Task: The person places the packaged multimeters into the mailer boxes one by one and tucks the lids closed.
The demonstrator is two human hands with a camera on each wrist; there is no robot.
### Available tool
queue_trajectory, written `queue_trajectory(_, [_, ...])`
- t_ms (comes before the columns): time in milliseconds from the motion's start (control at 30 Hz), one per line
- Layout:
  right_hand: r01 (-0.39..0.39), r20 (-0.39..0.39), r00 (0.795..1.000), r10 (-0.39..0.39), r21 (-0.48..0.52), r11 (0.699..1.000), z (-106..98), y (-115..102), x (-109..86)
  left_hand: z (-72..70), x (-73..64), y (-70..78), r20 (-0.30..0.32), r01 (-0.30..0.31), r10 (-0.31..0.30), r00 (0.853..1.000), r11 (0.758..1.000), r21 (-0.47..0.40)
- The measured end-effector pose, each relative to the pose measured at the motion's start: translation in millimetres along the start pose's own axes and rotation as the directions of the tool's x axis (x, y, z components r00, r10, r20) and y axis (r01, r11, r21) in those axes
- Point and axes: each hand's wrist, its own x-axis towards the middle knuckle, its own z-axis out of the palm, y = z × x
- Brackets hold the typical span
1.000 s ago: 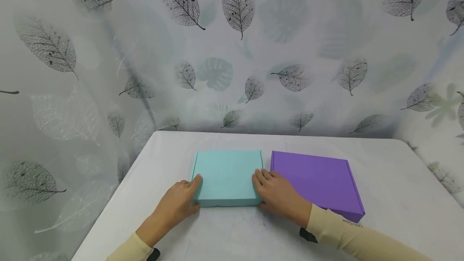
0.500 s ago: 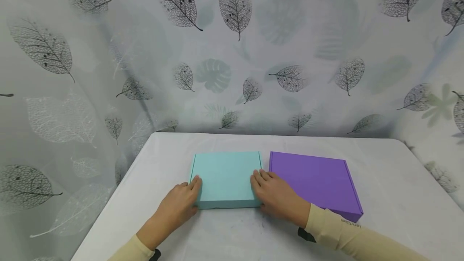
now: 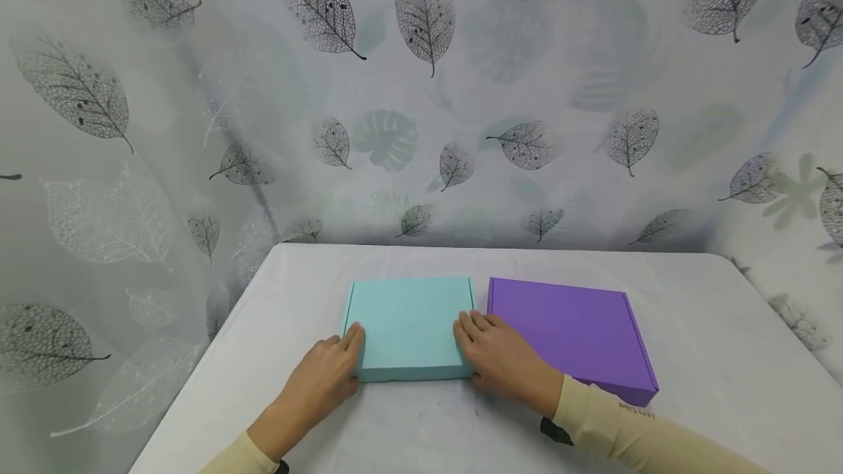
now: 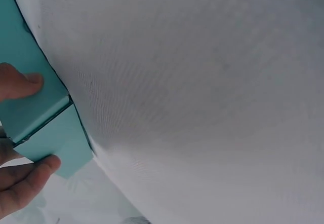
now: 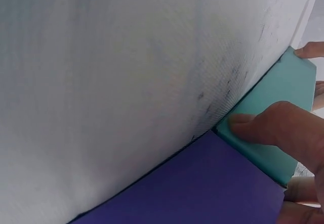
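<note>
A flat teal box (image 3: 410,331) lies on the white-covered table between both hands. My left hand (image 3: 320,379) grips its left front corner. In the left wrist view, the thumb (image 4: 23,83) presses the front face and the fingers (image 4: 31,183) lie against the side. At the right front corner, my right hand (image 3: 503,358) holds the same box, its thumb (image 5: 250,127) on the front face in the right wrist view. The right fingertips reach over the top edge. Just right of it, partly behind the right hand, sits a larger purple box (image 3: 576,335).
The table (image 3: 698,328) has a white cloth with faint dark marks near its front. Leaf-printed curtains (image 3: 421,108) hang behind and along both sides. The purple box stands close beside the right hand and forearm.
The head view has shifted slightly, so everything sits a little lower and further left. Both hands stay on the teal box, and the boxes keep their places.
</note>
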Motion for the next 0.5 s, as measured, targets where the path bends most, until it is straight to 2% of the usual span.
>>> queue_trajectory(267, [0.000,0.009,1.000,0.000,-0.008,1.000,0.5,-0.5,0.1,0.4,-0.3,0.6,0.016,0.001,-0.001,1.000,1.000,0.004])
queue_trajectory(500, [0.002,0.003,1.000,-0.002,-0.004,1.000,0.3,-0.6,0.3,-2.1,0.1,1.4,0.005,-0.005,0.005,1.000,1.000,0.015])
